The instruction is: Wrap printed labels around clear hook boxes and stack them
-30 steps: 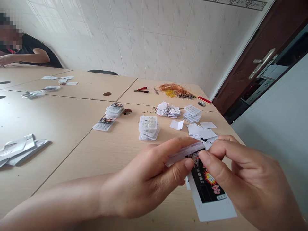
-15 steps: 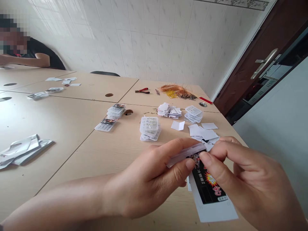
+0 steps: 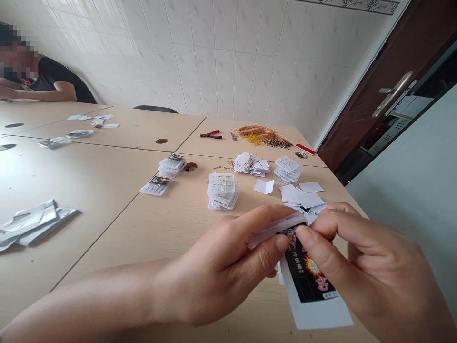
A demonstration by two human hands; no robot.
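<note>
My left hand (image 3: 235, 262) is closed around a clear plastic case (image 3: 274, 228), its thumb pressing where a printed card meets the case. The printed card (image 3: 314, 281) has a black panel with red, yellow and white lettering and a white lower border. It hangs down from the case's edge toward me. Thumb and fingers of my right hand (image 3: 360, 257) pinch the card's upper right edge close to the case. Part of the case is hidden behind my fingers. Just beyond my hands lie loose white cards (image 3: 303, 195) and a stack of clear cases (image 3: 222, 190).
More stacked cases (image 3: 287, 169), folded cards (image 3: 250, 163) and cases with printed cards (image 3: 171, 165) stand farther back. Red-handled pliers (image 3: 211, 135) and copper-coloured strands (image 3: 260, 133) lie at the far side. Silvery packets (image 3: 34, 224) lie at left. A person (image 3: 46, 81) sits at far left.
My hands, the case and the card are practically unmoved. At the far left, the seated person's head and upper body have shifted slightly.
</note>
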